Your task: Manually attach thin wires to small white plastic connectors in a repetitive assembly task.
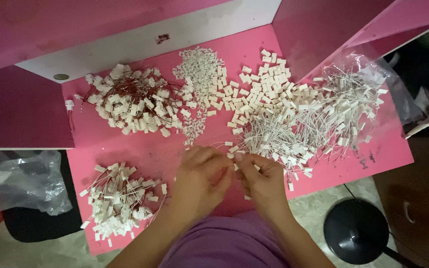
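Note:
My left hand and my right hand meet at the near edge of a pink table. Their fingertips pinch a small white plastic connector with a thin wire between them. Right beyond my right hand lies a wide heap of white-wired connectors. A heap of loose white housings sits behind it. Far left is a pile of red-wired connectors, and near left a smaller pile of finished pieces.
A strip of tiny white parts lies at the table's middle back. Clear plastic bags lie at the right and on the floor at the left. A black round stool base stands at the lower right. Pink walls enclose the table.

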